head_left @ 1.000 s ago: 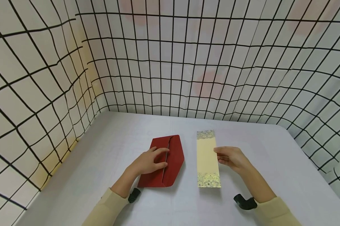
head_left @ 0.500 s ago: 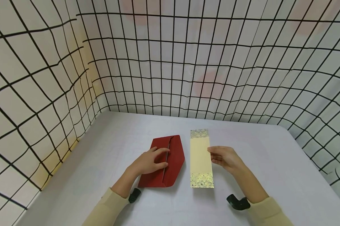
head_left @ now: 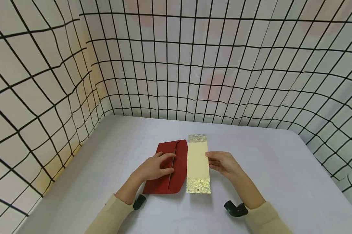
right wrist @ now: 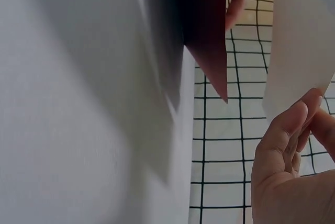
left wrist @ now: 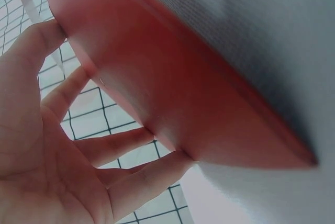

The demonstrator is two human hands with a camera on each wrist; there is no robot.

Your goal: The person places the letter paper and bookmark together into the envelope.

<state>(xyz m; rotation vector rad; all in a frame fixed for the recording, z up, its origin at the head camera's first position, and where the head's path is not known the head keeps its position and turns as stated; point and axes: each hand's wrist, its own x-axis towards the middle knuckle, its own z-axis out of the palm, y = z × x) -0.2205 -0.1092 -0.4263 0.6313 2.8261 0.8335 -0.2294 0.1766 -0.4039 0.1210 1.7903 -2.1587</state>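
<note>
A red paper envelope (head_left: 180, 172) lies on the table in the head view, its pointed flap side facing right and a slit running lengthwise. My left hand (head_left: 154, 167) rests on it with fingers spread; in the left wrist view the fingertips (left wrist: 184, 157) touch the envelope's face. Between thumb and fingers, my right hand (head_left: 223, 163) pinches the right edge of a long cream card (head_left: 197, 159) with ornate patterned bands at both ends. This card is held above the table, overlapping the envelope's right edge in the head view. The right wrist view shows the card's pale back (right wrist: 301, 41).
A white cloth covers the table (head_left: 129, 136). Behind it and along both sides rises white fabric with a black grid (head_left: 176, 71). A dark wrist camera (head_left: 235, 208) sits below the right hand, and another camera (head_left: 139, 202) below the left.
My right hand has moved left with the cream card, from apart to overlapping the envelope's right edge. The left hand and the envelope stay where they were.
</note>
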